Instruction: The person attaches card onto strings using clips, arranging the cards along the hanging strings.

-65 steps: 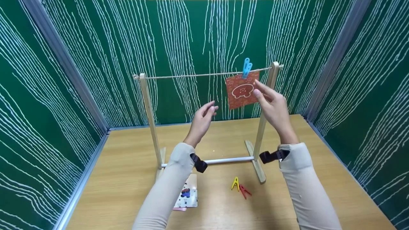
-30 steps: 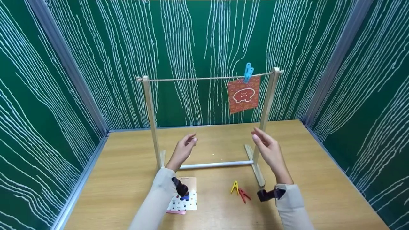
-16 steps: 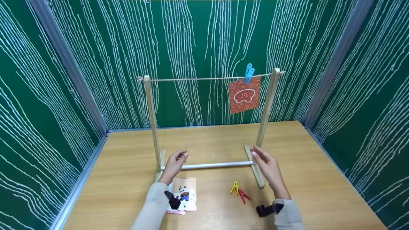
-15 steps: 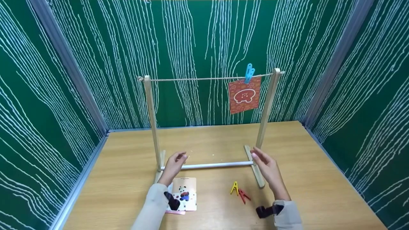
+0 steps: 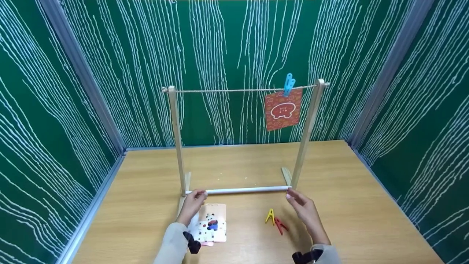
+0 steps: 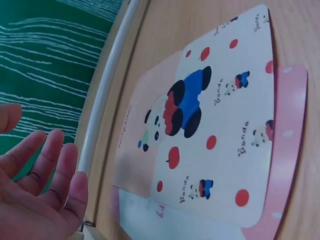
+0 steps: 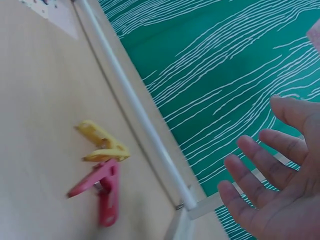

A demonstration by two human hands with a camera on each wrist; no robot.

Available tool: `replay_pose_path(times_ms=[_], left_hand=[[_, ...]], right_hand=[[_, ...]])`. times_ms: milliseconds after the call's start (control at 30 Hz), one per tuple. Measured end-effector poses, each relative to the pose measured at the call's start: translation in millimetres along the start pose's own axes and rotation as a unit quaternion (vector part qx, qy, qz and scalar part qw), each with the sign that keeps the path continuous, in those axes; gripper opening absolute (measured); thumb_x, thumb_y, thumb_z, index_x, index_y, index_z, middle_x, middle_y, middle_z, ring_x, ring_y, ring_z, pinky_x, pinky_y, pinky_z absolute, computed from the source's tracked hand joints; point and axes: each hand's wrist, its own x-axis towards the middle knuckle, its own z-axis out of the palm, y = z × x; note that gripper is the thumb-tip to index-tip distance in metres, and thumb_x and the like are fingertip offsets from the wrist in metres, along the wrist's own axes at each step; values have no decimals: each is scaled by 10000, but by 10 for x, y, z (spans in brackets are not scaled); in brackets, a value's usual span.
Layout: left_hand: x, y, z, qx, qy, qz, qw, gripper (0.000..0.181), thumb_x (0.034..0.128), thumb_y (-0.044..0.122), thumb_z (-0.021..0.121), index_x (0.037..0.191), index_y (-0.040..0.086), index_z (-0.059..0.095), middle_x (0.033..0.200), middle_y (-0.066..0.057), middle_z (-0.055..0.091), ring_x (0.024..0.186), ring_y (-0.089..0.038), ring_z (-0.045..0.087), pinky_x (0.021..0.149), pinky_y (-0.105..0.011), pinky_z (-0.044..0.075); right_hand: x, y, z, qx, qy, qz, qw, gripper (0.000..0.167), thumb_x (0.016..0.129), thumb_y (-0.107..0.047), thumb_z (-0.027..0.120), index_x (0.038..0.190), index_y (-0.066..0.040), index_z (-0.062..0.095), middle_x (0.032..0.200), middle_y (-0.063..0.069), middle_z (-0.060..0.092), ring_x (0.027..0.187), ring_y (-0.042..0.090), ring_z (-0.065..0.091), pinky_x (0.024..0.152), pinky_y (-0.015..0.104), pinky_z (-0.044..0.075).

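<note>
My left hand [image 5: 192,207] hovers above the left part of a small stack of picture cards [image 5: 217,212], holding nothing. In the left wrist view its fingers are loosely bent; the top card [image 6: 192,125] shows a panda and red dots, with a pink card beneath. My right hand [image 5: 305,214], also holding nothing, is in the air to the right of a yellow clothespin [image 5: 270,216] and a red clothespin [image 5: 280,226]. These two lie together on the table. Behind, a red card [image 5: 284,112] hangs from a string [image 5: 227,90], clipped by a blue clothespin [image 5: 289,85].
A wooden frame with a left post [image 5: 177,143], a right post [image 5: 307,135] and a white rod [image 5: 249,190] low between them stands on the wooden table [image 5: 139,205]. Green walls [image 5: 205,44] with white wavy lines enclose the back and sides.
Both hands have come away from the hanging red card and dropped down toward the table, the left one also moving left. The card stays clipped on the string.
</note>
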Motion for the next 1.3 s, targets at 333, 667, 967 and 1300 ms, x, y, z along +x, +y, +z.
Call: replay_pose_path(times_ms=[333,667,967,1300], left_hand=[[-15,-211,-26,211,338,21,9992,338,928,187,602,1149,-68,586,914,-91,604,806,-155,554,668,-238,463],[-43,-301,-20,409,534,-281,9973,346,903,192,615,1125,-68,560,991,-167,619,906,-241,583,745,-309,478],[-51,-303,-23,1067,224,-357,9934,451,868,165,649,1154,-144,488,1087,-249,553,973,-311,542,885,-456,458],[-55,-282,5,1257,-103,-446,9910,547,797,141,746,1181,-99,440,1139,-227,503,1017,-305,498,957,-472,413]], right_hand=[[-73,323,88,195,-204,611,9977,548,937,-307,613,1395,-41,471,1382,189,522,1239,307,506,1051,449,402],[-136,569,158,-102,-206,685,9974,532,935,-285,625,1345,30,505,1289,223,573,1163,320,541,1003,442,425],[-166,724,238,-321,-164,723,9967,511,906,-239,668,1288,76,542,1205,207,624,1093,266,576,959,398,458],[-137,745,250,-1137,-563,657,9897,638,759,-317,810,1260,15,598,1161,145,558,1051,248,529,917,406,438]])
